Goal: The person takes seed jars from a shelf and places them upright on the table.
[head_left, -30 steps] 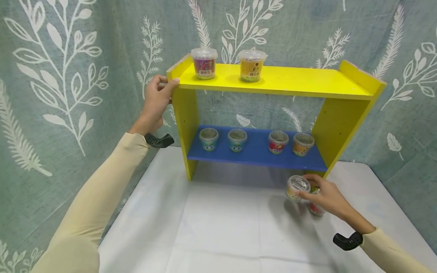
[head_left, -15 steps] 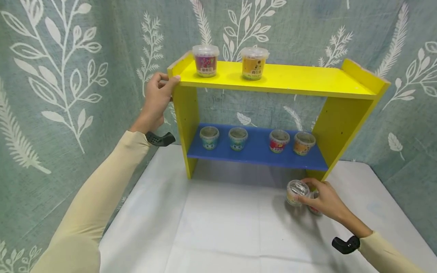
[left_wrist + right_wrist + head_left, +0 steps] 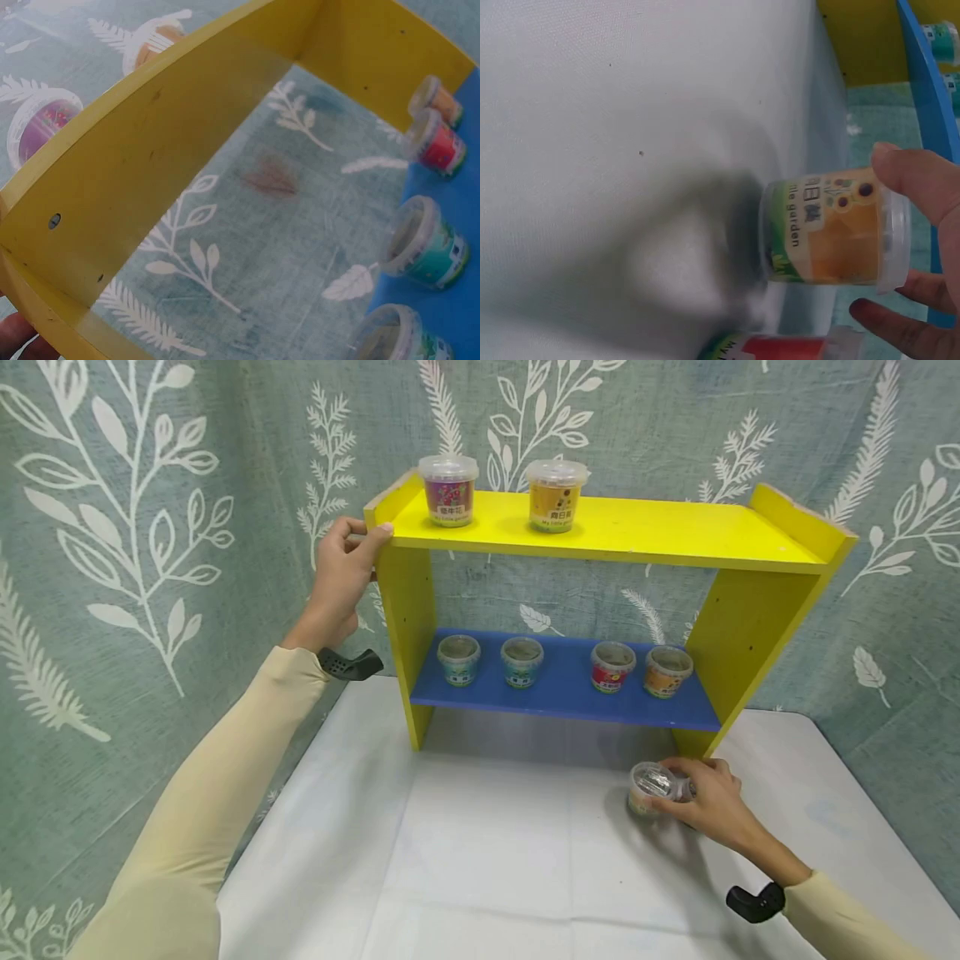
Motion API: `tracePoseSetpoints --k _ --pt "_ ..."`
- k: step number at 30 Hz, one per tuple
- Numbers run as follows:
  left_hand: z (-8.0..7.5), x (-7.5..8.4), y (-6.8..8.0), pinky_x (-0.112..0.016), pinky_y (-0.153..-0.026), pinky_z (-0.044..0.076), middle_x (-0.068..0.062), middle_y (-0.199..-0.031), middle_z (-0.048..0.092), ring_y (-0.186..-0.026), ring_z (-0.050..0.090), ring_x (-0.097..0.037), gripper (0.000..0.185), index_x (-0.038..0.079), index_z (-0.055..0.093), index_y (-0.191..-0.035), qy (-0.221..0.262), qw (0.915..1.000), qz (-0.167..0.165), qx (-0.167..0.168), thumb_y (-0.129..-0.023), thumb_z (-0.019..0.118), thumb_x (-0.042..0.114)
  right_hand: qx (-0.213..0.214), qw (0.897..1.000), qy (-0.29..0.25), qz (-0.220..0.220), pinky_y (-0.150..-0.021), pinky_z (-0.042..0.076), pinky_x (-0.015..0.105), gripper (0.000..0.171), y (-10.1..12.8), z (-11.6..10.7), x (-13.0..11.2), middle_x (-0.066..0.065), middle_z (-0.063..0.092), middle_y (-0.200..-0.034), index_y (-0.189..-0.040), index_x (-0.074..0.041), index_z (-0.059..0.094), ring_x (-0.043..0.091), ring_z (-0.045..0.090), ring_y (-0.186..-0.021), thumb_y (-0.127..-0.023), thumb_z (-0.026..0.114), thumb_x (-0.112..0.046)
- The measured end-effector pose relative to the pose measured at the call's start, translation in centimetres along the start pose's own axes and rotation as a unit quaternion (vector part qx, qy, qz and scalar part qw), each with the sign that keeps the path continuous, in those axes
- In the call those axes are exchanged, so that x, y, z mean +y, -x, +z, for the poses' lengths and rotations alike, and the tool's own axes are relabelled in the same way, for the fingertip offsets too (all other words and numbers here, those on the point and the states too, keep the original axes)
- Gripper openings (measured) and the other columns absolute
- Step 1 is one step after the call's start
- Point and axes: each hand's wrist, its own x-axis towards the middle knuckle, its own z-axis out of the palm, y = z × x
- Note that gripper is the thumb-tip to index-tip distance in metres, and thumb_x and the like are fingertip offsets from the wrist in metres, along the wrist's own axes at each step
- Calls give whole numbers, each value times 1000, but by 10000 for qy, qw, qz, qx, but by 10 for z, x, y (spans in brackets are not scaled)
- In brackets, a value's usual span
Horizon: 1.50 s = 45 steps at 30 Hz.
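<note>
Head view: the left hand [image 3: 339, 575] grips the shelf [image 3: 660, 531] by its top left corner, likely steadying it; the right hand [image 3: 711, 803], lower than 1 second earlier, pinches an orange cup [image 3: 648, 787] toward the back right corner of the desk [image 3: 510, 843]. Left wrist view: 4 cups [image 3: 439, 255] shelved. Right wrist view: a rim grip, likely for levelness, beside a red cup [image 3: 780, 348].

The shelf [image 3: 750, 627] stands on the surface [image 3: 510, 852], before a curtain [image 3: 262, 485]. Two upper tubs [image 3: 450, 503] sit on the left half of its top board [image 3: 660, 531]; four lower tubs [image 3: 521, 675] stand on its lower board [image 3: 558, 697], two left, two right. The left grip [image 3: 339, 572] is at its top left corner. Before its right foot the right grip [image 3: 708, 800] holds one tub [image 3: 832, 232]; another tub [image 3: 780, 347] is just right of it, partly hidden.
</note>
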Motion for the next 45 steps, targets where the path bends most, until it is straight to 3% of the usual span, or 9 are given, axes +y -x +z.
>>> tracePoseSetpoints --k 7,19,28,36,42,45 --pt "1 0 0 -36 -87 44 -5 -107 55 -96 58 -21 34 16 57 -115 5 10000 -60 -43 -98 68 44 -107 9999 40 53 -87 27 71 68 3 3 -1 23 68 -120 -125 -5 68 57 38 -120 -79 86 -51" --pt "1 0 0 -36 -87 44 -5 -108 55 -97 58 -20 34 17 57 -116 -94 9999 -74 4 -99 67 45 -174 9998 -50 12 -89 22 73 66 9 6 1 14 70 -105 -125 -4 68 58 34 -125 -81 86 -50" --pt "0 -1 0 -36 -87 44 -6 -107 56 -96 58 -21 35 17 57 -116 -82 9999 -55 30 -98 68 45 -236 9997 42 17 -91 21 77 68 9 0 2 23 66 -117 -126 -2 67 61 33 -126 -81 85 -50" --pt "1 0 0 -36 -87 44 -5 -107 56 -97 58 -20 35 17 57 -115 -2 10000 -79 11 -98 68 44 -392 9983 -298 308 -93 18 79 69 -3 -28 -7 29 56 -139 -136 -2 61 62 29 -131 -90 77 -51" --pt "-1 1 -1 -36 -86 45 -5 -106 56 -95 59 -20 35 16 58 -115 41 9999 -93 20 -97 70 44 -617 9946 -647 524 -102 33 74 79 -11 -57 -23 24 53 -145 -144 -2 51 51 42 -135 -94 68 -60" --pt "0 1 -1 -36 -86 45 -5 -106 56 -93 60 -20 36 16 58 -115 89 9999 -135 31 -97 71 44 -587 9941 -805 436 -104 34 73 76 -14 -69 -30 22 53 -145 -145 -4 50 47 44 -136 -95 66 -59"
